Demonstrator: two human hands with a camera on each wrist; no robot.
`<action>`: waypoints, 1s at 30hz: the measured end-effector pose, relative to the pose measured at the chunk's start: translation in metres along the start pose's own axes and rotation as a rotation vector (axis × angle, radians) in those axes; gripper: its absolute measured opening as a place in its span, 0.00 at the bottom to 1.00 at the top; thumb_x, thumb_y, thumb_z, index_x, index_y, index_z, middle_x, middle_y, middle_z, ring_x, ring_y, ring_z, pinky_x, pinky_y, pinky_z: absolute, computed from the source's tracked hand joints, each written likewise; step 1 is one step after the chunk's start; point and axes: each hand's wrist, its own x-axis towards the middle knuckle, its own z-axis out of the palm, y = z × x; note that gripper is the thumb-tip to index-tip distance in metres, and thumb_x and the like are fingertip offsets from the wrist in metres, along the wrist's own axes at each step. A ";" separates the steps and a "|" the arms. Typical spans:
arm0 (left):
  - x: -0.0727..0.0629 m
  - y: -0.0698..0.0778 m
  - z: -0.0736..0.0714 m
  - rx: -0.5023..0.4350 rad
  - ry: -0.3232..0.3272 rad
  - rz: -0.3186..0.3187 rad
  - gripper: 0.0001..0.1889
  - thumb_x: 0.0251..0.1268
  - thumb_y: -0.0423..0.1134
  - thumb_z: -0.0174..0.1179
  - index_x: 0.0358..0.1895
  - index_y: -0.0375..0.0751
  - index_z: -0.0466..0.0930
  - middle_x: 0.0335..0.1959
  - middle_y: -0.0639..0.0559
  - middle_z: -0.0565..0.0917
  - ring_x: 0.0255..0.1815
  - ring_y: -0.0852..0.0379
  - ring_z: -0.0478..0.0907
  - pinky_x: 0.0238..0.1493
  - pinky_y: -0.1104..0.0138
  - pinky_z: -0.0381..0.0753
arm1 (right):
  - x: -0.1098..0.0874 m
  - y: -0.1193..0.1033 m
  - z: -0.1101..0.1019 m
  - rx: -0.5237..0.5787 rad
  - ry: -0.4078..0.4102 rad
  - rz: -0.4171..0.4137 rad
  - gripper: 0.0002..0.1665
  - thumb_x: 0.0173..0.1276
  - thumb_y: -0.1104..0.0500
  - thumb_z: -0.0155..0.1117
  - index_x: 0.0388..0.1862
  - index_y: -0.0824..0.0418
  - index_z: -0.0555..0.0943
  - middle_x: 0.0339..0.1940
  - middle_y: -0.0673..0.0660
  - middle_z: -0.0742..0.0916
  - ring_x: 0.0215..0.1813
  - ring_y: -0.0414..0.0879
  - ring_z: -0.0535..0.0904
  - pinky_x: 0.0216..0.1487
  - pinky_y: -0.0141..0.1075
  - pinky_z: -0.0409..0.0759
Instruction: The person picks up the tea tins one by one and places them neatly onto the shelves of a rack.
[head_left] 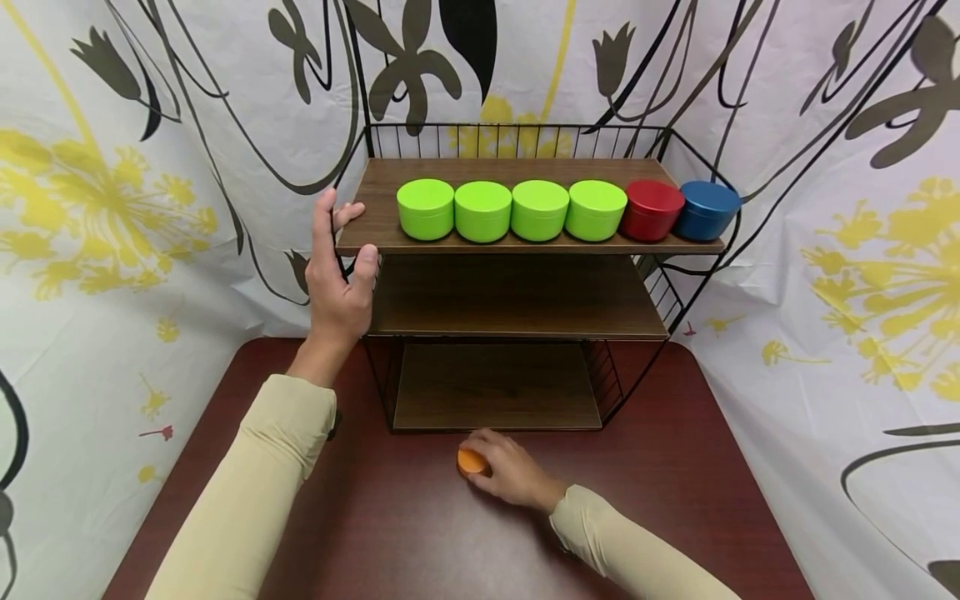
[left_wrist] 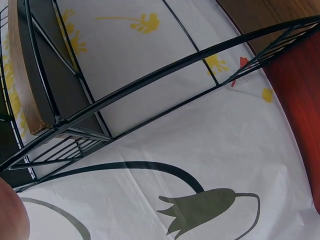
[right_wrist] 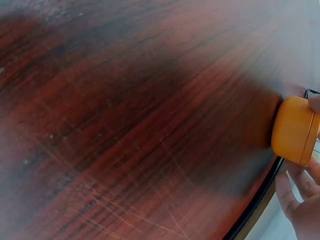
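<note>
An orange round tin [head_left: 472, 461] sits on the dark red table in front of the shelf. My right hand [head_left: 510, 468] grips it, fingers and thumb curled about its sides. In the right wrist view the tin [right_wrist: 294, 131] shows its smooth side and lid seam, with fingers [right_wrist: 300, 197] around it. My left hand [head_left: 341, 279] is raised at the left end of the top shelf board [head_left: 510, 171], fingers straight and thumb apart, holding nothing. Only a rounded bit of that hand [left_wrist: 11, 215] shows in the left wrist view, beside the black wire frame.
On the top board's front edge stand several lime green tins [head_left: 483, 212] in a row, then a red tin [head_left: 652, 211] and a blue tin [head_left: 707, 211] at right. Below are a middle board [head_left: 517, 296] and a bottom board [head_left: 495, 387]. Flower-printed cloth [head_left: 825, 275] surrounds the table [head_left: 420, 533].
</note>
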 end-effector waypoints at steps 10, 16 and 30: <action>0.000 0.000 0.000 0.002 -0.002 -0.004 0.34 0.66 0.41 0.48 0.68 0.18 0.58 0.55 0.28 0.79 0.63 0.39 0.72 0.68 0.56 0.64 | 0.003 -0.008 -0.011 0.013 -0.005 -0.052 0.24 0.64 0.52 0.69 0.59 0.53 0.81 0.58 0.54 0.81 0.54 0.45 0.80 0.51 0.43 0.79; 0.000 0.001 0.000 0.004 -0.001 -0.008 0.34 0.66 0.42 0.48 0.68 0.18 0.58 0.55 0.28 0.79 0.63 0.39 0.73 0.67 0.56 0.65 | 0.008 -0.018 -0.026 0.028 0.024 -0.107 0.25 0.64 0.51 0.69 0.59 0.55 0.81 0.57 0.52 0.82 0.50 0.42 0.80 0.48 0.40 0.78; 0.001 0.002 -0.001 -0.004 -0.009 0.008 0.34 0.69 0.43 0.48 0.68 0.17 0.58 0.55 0.27 0.78 0.62 0.35 0.72 0.68 0.55 0.64 | 0.018 -0.048 -0.077 0.027 0.000 -0.139 0.25 0.67 0.48 0.65 0.62 0.53 0.80 0.60 0.50 0.80 0.56 0.43 0.78 0.53 0.44 0.76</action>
